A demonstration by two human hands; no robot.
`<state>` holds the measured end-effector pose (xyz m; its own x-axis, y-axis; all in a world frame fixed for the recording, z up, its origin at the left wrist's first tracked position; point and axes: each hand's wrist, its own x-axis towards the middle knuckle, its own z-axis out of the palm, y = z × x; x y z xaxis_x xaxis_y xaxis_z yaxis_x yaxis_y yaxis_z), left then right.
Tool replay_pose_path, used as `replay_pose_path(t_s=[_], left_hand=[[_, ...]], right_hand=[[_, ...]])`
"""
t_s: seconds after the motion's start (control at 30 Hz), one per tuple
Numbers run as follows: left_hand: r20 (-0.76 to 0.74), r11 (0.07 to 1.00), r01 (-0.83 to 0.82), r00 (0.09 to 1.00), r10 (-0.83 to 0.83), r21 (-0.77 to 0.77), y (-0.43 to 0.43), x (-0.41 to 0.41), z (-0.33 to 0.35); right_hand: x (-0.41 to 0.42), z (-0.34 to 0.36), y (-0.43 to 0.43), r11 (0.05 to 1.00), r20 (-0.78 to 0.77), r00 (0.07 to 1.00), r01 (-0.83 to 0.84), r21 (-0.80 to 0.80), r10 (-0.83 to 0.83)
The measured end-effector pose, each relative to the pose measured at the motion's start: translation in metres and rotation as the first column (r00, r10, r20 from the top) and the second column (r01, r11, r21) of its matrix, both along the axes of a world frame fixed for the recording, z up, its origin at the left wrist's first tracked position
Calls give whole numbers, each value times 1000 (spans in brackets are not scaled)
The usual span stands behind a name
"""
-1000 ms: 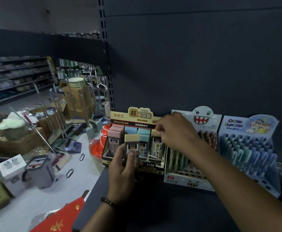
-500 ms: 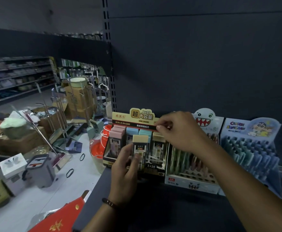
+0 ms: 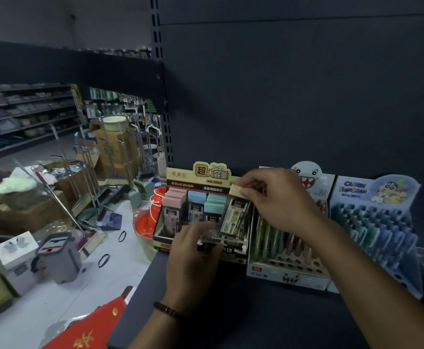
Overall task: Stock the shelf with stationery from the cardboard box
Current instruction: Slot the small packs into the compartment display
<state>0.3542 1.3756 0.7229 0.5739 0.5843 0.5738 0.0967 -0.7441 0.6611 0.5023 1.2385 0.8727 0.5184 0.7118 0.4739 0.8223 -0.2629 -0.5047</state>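
— Which step?
— Slotting, I'd say: right hand (image 3: 276, 200) pinches a cream-capped clear refill case (image 3: 234, 212) in the right column of the yellow cardboard display tray (image 3: 198, 176), on the dark shelf (image 3: 243, 313).
— Left hand (image 3: 190, 258)?
— Blurred; can't tell. Next: seat it squarely.

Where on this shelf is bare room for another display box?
Bare: the front strip of the shelf board, before the refill box, shark pen display and cartoon pen display. Crowded: the back row, three displays side by side.
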Motion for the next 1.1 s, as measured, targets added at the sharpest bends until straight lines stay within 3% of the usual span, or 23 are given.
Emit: replay_pose_path(t_s=[0.2, 0.87, 1.0, 1.1], left_hand=[[-96, 989, 2, 995, 12, 145, 0, -3, -5], [-150, 997, 5, 989, 7, 76, -2, -5, -2], [-158, 998, 8, 987, 3, 67, -2, -5, -1], [-155, 998, 8, 988, 1, 55, -4, -6, 1]], right_hand=[[0, -13, 4, 996, 120, 989, 89, -25, -86], [-5, -17, 16, 967, 147, 983, 137, -214, -107], [-16, -23, 19, 951, 184, 977, 153, -269, -106], [-22, -27, 19, 935, 301, 945, 219, -280, -131]])
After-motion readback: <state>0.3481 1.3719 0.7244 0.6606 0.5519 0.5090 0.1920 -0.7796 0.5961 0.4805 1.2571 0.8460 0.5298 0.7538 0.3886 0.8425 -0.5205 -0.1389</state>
